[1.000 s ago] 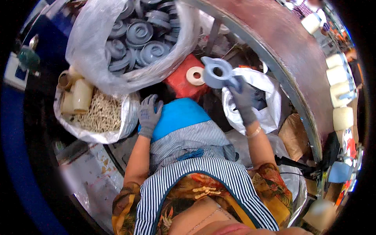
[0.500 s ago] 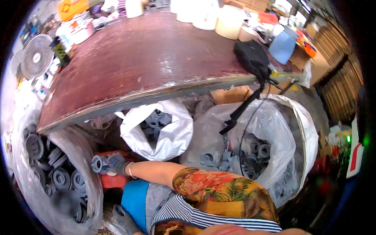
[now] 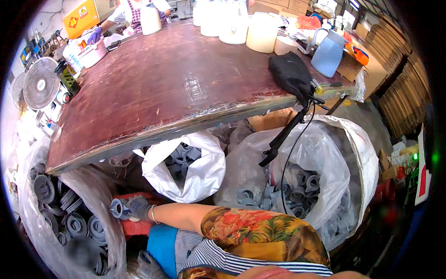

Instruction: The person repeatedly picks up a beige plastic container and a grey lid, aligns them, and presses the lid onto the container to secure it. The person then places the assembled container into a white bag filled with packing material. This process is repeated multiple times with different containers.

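Observation:
My right arm, in a flowered sleeve, reaches left across my body. In a grey work glove, my right hand (image 3: 138, 207) grips a grey ring-shaped plastic fitting (image 3: 120, 209), its opening showing on the left. The hand is over a red surface (image 3: 137, 227), beside a clear plastic bag (image 3: 114, 232) full of dark grey round, flanged parts (image 3: 75, 225). Lower down, my left hand (image 3: 151, 265), also gloved, is by the blue cloth (image 3: 161, 249) at my lap. Its fingers are partly hidden, so I cannot tell what they hold.
A white sack (image 3: 211, 174) and a large clear-lined bag (image 3: 332, 162) hold more grey fittings. Above them runs the edge of a dark red table (image 3: 176, 83). A black pouch (image 3: 290, 72) hangs its strap over that edge. A person (image 3: 134, 14) is at the far side.
The view has shifted slightly, bringing the person across the table further into sight. My right hand keeps its grip on the grey fitting, which has turned a little. My left hand stays low.

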A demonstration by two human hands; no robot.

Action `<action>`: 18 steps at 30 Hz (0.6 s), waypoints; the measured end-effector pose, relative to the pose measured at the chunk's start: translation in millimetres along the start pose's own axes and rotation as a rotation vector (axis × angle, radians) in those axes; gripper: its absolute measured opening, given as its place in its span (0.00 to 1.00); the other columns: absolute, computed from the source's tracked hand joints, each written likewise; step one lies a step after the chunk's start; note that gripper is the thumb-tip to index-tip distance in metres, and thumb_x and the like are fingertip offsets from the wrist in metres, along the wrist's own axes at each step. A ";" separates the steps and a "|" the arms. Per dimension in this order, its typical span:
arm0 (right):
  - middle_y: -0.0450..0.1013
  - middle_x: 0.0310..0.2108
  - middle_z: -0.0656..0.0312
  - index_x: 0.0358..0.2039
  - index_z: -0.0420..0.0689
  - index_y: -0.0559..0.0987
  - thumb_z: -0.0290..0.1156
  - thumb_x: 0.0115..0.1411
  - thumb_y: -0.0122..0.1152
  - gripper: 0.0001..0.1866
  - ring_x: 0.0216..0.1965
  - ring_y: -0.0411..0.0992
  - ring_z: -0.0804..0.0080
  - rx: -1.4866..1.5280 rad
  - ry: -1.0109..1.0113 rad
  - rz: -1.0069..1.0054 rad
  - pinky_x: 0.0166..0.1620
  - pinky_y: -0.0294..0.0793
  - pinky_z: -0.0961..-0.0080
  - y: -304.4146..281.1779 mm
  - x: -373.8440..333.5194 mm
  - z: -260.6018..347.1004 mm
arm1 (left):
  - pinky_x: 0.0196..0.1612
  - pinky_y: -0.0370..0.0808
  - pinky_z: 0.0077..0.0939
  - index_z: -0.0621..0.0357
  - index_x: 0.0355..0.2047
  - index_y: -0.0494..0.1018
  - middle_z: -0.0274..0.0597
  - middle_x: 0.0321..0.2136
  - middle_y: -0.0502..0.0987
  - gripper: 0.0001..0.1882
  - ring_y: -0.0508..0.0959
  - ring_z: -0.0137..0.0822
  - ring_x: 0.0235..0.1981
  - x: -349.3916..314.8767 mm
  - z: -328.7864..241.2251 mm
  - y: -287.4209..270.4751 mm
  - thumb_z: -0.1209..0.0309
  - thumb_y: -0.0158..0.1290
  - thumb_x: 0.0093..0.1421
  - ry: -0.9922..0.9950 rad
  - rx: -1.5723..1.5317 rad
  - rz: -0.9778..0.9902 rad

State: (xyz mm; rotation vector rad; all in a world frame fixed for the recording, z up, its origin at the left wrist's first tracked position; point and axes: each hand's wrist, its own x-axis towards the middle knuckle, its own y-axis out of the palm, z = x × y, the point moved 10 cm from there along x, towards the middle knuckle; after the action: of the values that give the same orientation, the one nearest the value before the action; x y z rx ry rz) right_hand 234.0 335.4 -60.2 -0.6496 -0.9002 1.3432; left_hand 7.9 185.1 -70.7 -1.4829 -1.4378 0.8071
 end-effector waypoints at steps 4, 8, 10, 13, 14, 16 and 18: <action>0.78 0.34 0.54 0.53 0.48 0.72 0.50 0.50 0.64 0.32 0.34 0.78 0.58 -0.033 0.036 -0.022 0.34 0.74 0.57 11.9 2.7 -5.9 | 0.42 0.77 0.35 0.55 0.43 0.80 0.52 0.38 0.81 0.17 0.80 0.47 0.37 -6.4 -6.6 -12.3 0.55 0.57 0.62 0.076 -0.044 -0.166; 0.77 0.36 0.53 0.50 0.48 0.73 0.51 0.44 0.68 0.35 0.36 0.78 0.56 -0.042 0.128 0.084 0.35 0.74 0.57 35.6 10.3 -17.2 | 0.40 0.77 0.37 0.55 0.41 0.80 0.52 0.36 0.81 0.16 0.80 0.48 0.35 -8.4 -17.1 -23.0 0.57 0.58 0.62 0.074 -0.004 -0.194; 0.77 0.37 0.52 0.50 0.48 0.72 0.51 0.42 0.69 0.36 0.36 0.78 0.55 -0.042 0.089 0.042 0.35 0.74 0.56 29.1 8.9 -12.4 | 0.40 0.78 0.38 0.55 0.42 0.80 0.51 0.36 0.82 0.17 0.81 0.48 0.34 -11.4 -15.9 -25.6 0.56 0.58 0.61 0.053 -0.010 -0.228; 0.76 0.39 0.51 0.58 0.51 0.68 0.55 0.48 0.66 0.38 0.37 0.78 0.55 0.014 0.029 0.040 0.37 0.75 0.58 23.9 3.3 -5.8 | 0.41 0.78 0.36 0.52 0.43 0.80 0.50 0.37 0.82 0.18 0.81 0.48 0.35 -14.7 0.1 -21.5 0.55 0.59 0.60 0.035 -0.050 -0.249; 0.76 0.40 0.51 0.58 0.51 0.67 0.54 0.50 0.64 0.37 0.37 0.78 0.55 -0.030 0.039 0.050 0.37 0.75 0.58 22.7 3.0 -2.8 | 0.46 0.75 0.37 0.58 0.46 0.77 0.53 0.42 0.79 0.19 0.79 0.49 0.41 -12.3 12.8 -12.8 0.57 0.55 0.63 -0.062 -0.100 -0.188; 0.76 0.40 0.51 0.57 0.51 0.68 0.53 0.53 0.62 0.35 0.38 0.78 0.55 -0.035 0.056 0.040 0.38 0.75 0.57 29.3 9.0 -7.6 | 0.56 0.70 0.39 0.68 0.52 0.71 0.58 0.51 0.74 0.21 0.74 0.51 0.51 -9.9 28.9 0.4 0.62 0.46 0.69 -0.241 -0.196 -0.054; 0.76 0.40 0.51 0.56 0.50 0.68 0.53 0.57 0.57 0.30 0.39 0.78 0.53 -0.045 0.066 0.042 0.38 0.75 0.56 25.8 7.0 -15.5 | 0.56 0.70 0.38 0.70 0.54 0.70 0.60 0.51 0.74 0.21 0.74 0.52 0.51 -6.2 11.3 -18.1 0.64 0.46 0.69 -0.188 -0.234 -0.166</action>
State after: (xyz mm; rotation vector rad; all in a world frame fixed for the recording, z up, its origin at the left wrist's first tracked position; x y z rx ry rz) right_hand 233.3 347.4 -88.6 -0.7470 -0.8703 1.3344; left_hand -10.4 179.5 -59.4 -1.4647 -1.8226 0.7083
